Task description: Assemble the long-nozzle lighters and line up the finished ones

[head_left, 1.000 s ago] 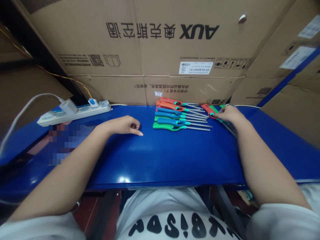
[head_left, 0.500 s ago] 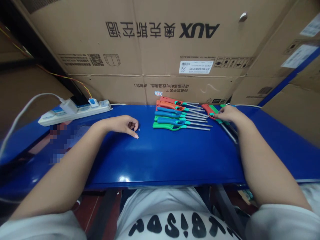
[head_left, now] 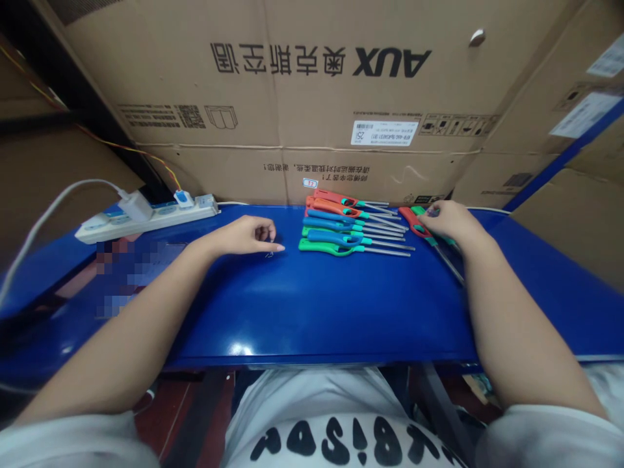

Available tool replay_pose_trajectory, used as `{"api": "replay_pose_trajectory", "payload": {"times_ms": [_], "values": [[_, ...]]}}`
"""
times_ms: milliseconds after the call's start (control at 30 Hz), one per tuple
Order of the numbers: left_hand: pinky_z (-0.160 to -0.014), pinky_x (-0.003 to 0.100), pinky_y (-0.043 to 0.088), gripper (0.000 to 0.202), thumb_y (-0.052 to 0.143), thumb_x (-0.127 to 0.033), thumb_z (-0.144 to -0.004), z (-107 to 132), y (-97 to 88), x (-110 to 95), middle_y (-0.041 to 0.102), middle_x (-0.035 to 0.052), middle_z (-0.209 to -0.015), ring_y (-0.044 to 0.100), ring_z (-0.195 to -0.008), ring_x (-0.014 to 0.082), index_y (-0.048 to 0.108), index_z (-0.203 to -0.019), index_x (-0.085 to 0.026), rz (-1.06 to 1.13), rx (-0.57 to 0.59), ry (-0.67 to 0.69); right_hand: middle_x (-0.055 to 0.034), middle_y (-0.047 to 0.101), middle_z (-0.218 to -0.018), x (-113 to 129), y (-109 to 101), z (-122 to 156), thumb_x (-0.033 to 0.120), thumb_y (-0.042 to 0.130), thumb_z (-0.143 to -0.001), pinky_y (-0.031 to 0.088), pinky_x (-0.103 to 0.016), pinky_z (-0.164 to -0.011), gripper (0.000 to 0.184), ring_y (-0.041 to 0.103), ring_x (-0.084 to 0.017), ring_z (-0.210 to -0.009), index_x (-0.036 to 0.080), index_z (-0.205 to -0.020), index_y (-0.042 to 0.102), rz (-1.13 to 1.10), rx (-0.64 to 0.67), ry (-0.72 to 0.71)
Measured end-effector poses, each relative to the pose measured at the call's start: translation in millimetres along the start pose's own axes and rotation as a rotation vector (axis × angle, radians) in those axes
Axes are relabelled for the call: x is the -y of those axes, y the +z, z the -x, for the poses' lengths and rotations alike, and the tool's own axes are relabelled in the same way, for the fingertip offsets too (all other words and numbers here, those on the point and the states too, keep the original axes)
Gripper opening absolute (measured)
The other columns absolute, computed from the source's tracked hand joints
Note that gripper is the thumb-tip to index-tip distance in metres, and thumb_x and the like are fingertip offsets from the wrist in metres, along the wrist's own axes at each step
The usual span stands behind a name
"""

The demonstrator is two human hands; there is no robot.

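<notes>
My left hand (head_left: 246, 235) hovers over the left-middle of the blue table, fingers loosely curled and thumb stretched out apart from them. Just under its thumb are tiny pale marks (head_left: 270, 255), too small to identify. Farther right, my right hand (head_left: 451, 220) has its bent fingers on a green long-nosed gas lighter (head_left: 419, 210), partly covered by the hand. A red gas lighter (head_left: 412, 221) lies slanted beside those fingers, its metal tube pointing toward me. Between the hands, a row of several lighters (head_left: 336, 238) in red, orange, blue and green lies with tubes to the right.
A white power strip (head_left: 166, 218) with plugs and cables sits at the back left. Cardboard (head_left: 292, 97) stands along the rear edge like a wall, with a small numbered label (head_left: 310, 183) low on it. More cardboard (head_left: 575, 214) stands at the right.
My left hand has shifted right and slightly up, its thumb now straighter. My right hand has drawn back a little from the red lighter, its fingers now over the green one.
</notes>
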State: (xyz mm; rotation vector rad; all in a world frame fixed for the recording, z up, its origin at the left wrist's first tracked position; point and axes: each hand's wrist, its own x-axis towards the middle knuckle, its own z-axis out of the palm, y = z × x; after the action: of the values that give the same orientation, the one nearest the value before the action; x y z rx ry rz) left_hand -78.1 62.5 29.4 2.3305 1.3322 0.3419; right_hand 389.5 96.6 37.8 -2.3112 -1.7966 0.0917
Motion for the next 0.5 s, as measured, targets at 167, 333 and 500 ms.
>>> {"api": "replay_pose_trajectory", "payload": {"times_ms": [167,333,500], "values": [[-0.096,0.036,0.049,0.038,0.059,-0.050,-0.095,-3.8,25.2,-27.3,0.068,0.0097,-0.113,0.062,-0.106,0.0235,0.067,-0.112,-0.018,-0.100,-0.205,0.266,-0.0039,0.069,-0.082,47.5,3.7,38.5,0.042,0.062,-0.088,0.044,-0.027,-0.068,0.023,0.060,-0.018,-0.073,0.020,-0.091,0.067,-0.279,0.126,-0.575],[-0.101,0.043,0.052,0.035,0.055,-0.042,-0.097,-5.8,54.6,-45.0,0.068,0.0133,-0.120,0.065,-0.111,0.0271,0.066,-0.119,-0.017,-0.120,-0.199,0.190,-0.0017,0.066,-0.078,86.9,25.3,71.0,0.042,0.062,-0.090,0.037,-0.026,-0.063,0.025,0.054,-0.016,-0.066,0.021,-0.101,0.067,-0.266,0.292,-0.891],[-0.086,0.038,0.059,0.026,0.071,-0.033,-0.085,-5.0,59.9,-47.4,0.073,0.0081,-0.103,0.070,-0.089,0.0210,0.063,-0.104,-0.018,0.102,-0.205,0.098,-0.0029,0.067,-0.076,94.1,33.3,76.0,0.037,0.060,-0.094,0.034,-0.026,-0.064,0.017,0.056,-0.017,-0.068,0.021,-0.090,0.066,-0.195,0.235,-0.878]]}}
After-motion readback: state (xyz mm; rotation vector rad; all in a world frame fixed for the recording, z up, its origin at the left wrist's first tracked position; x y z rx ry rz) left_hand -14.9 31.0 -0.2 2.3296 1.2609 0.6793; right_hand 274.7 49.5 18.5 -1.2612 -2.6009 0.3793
